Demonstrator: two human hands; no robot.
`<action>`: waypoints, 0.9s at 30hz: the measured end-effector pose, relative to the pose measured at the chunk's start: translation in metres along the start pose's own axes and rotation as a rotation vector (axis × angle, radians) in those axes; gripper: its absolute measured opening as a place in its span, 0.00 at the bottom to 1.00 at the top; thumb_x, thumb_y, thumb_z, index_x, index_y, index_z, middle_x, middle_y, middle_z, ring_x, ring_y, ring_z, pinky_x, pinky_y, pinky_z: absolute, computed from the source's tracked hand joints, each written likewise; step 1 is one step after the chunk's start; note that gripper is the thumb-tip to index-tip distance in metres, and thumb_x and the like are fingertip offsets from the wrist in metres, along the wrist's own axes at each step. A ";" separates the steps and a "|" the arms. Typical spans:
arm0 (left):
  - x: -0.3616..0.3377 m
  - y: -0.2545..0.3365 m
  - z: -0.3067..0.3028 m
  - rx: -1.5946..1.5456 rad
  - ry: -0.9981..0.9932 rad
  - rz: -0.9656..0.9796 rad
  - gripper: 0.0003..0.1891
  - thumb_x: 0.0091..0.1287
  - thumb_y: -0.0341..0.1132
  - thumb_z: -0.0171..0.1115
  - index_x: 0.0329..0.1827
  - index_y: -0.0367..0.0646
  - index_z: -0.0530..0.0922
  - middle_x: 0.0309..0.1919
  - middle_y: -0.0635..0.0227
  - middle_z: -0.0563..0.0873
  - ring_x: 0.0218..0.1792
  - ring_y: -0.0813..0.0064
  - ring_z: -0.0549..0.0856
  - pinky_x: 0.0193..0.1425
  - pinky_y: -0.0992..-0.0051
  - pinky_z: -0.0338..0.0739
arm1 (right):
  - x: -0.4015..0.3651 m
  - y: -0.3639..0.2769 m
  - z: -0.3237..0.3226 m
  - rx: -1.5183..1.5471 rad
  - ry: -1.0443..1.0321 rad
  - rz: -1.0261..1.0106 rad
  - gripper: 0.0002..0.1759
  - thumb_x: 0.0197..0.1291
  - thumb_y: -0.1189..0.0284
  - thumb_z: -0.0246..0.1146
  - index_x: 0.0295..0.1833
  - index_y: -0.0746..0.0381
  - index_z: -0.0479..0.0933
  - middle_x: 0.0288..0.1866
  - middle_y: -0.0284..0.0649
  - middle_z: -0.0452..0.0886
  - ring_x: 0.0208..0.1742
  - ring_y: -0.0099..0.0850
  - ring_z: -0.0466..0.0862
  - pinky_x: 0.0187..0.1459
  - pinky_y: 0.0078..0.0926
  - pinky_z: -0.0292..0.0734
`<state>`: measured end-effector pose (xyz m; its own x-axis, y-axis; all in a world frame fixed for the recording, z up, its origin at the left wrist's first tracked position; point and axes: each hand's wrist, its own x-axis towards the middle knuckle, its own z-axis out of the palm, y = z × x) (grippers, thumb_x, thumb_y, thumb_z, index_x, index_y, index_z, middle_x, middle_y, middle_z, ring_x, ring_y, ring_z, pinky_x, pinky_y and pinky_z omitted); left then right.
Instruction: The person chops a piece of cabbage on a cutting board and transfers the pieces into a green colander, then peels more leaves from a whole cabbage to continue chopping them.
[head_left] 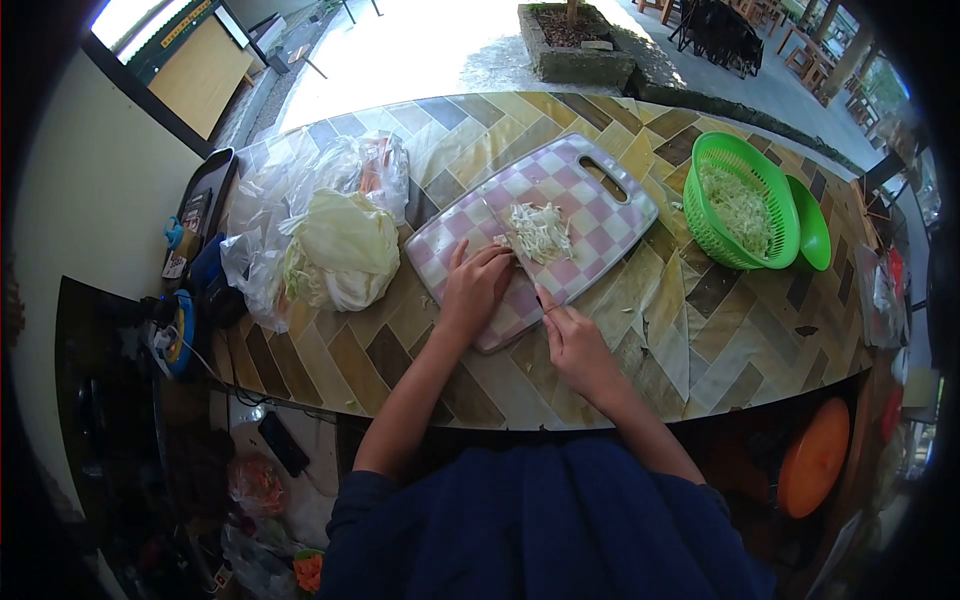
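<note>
A pink-and-white checked cutting board (615, 235) lies at an angle on the table, with a small heap of shredded cabbage (540, 232) on it. My right hand (580, 345) is closed around the dark handle of a knife (524, 268), whose thin blade slants up and left across the board beside the shreds. Just left of the blade, my left hand (478, 285) presses its bent fingers down on a piece of cabbage (502, 240), mostly hidden under the fingertips. Left of the board sits a large pale cabbage (345, 250).
Clear plastic bags (262, 240) lie around the cabbage. At the right stands a green basket (710, 225) of shredded cabbage, beside a green bowl (812, 225). A patterned cover (640, 330) drapes the curved table. A phone (283, 443) lies below at the left, an orange stool (815, 458) at the right.
</note>
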<state>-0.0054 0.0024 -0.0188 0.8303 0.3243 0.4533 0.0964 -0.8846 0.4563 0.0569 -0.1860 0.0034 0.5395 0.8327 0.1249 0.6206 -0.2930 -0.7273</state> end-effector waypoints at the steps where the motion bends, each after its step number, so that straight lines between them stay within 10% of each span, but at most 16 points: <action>1: 0.000 0.001 0.001 -0.014 -0.001 -0.009 0.08 0.67 0.33 0.60 0.45 0.43 0.82 0.48 0.65 0.87 0.54 0.66 0.83 0.71 0.53 0.62 | 0.005 0.001 0.002 -0.020 -0.002 0.009 0.28 0.70 0.71 0.52 0.74 0.56 0.62 0.38 0.56 0.77 0.37 0.55 0.81 0.40 0.48 0.77; 27: -0.002 0.005 0.001 -0.038 0.032 -0.068 0.07 0.65 0.34 0.62 0.41 0.42 0.84 0.47 0.64 0.87 0.55 0.65 0.83 0.68 0.56 0.63 | -0.019 -0.011 0.007 -0.035 0.005 0.050 0.29 0.70 0.71 0.52 0.75 0.57 0.60 0.38 0.57 0.77 0.37 0.57 0.80 0.41 0.49 0.76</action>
<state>-0.0056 -0.0029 -0.0179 0.8047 0.3943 0.4438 0.1305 -0.8467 0.5158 0.0354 -0.1952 0.0046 0.5731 0.8142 0.0926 0.6121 -0.3502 -0.7090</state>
